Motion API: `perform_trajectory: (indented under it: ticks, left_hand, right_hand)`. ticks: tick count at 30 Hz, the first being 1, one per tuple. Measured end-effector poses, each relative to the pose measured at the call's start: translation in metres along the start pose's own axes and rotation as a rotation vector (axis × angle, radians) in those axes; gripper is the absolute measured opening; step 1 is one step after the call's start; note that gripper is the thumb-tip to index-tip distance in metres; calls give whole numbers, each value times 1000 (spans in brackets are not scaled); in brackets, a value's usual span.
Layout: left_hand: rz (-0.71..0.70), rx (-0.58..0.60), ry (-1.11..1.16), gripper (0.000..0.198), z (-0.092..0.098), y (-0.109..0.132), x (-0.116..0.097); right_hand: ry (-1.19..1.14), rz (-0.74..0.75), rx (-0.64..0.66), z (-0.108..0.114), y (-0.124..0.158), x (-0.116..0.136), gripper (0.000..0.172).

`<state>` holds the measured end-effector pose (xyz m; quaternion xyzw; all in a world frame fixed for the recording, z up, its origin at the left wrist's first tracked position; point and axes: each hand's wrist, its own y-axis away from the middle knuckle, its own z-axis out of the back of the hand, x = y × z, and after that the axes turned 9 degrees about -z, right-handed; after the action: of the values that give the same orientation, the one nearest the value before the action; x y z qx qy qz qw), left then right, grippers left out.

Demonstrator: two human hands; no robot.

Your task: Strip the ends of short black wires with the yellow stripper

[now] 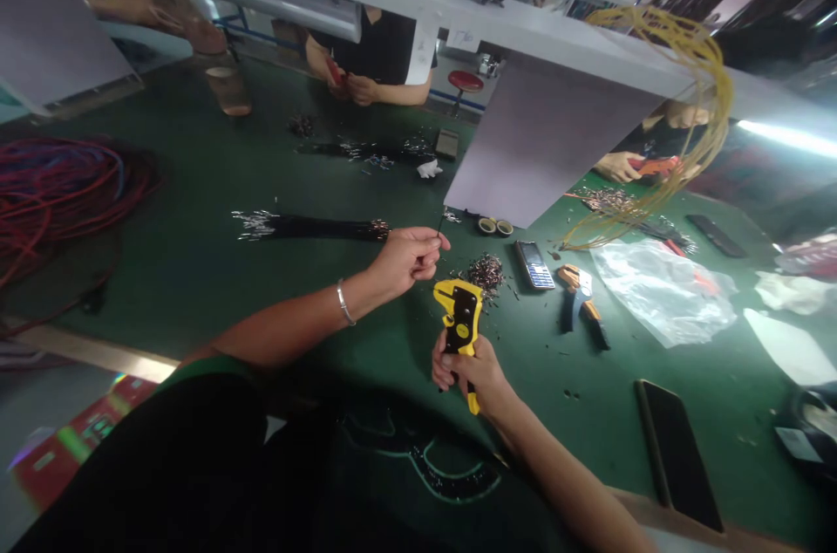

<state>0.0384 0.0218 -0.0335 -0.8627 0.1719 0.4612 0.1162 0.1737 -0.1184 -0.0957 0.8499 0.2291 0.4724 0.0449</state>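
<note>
My right hand [472,370] is wrapped round the handles of a yellow and black wire stripper [459,319], held upright above the green table [196,256]. My left hand [406,258], with a silver bracelet on the wrist, pinches a thin black wire [440,223] that sticks up from the fingertips, just left of and above the stripper's head. A small heap of metal wire scraps [485,272] lies right behind the stripper. A bundle of black wires with bare ends [307,227] lies to the left of my left hand.
A keypad phone [534,264], orange-handled pliers [578,295], a plastic bag [660,290] and a dark smartphone [677,453] lie to the right. Red cable coils [58,187] sit at far left, yellow wires [693,99] hang at right. Other people's hands [357,85] work across the table.
</note>
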Motion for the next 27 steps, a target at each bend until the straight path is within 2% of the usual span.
perform_trajectory:
  ticks: [8, 15, 19, 22, 27]
  left_hand:
    - [5, -7, -91, 19, 4, -4, 4]
    - [24, 30, -118, 14, 15, -10, 16]
    - [36, 37, -134, 14, 16, -11, 18]
    - [50, 45, -134, 13, 14, -10, 15]
    - [71, 22, -147, 12, 12, -8, 11]
  right_hand:
    - [57, -42, -69, -3, 1, -1, 14]
    - [316, -11, -274, -7, 0, -3, 17]
    - [424, 25, -323, -9, 2, -1, 16]
    - [301, -11, -287, -10, 3, 1, 17]
    - [16, -88, -117, -11, 5, 6, 17]
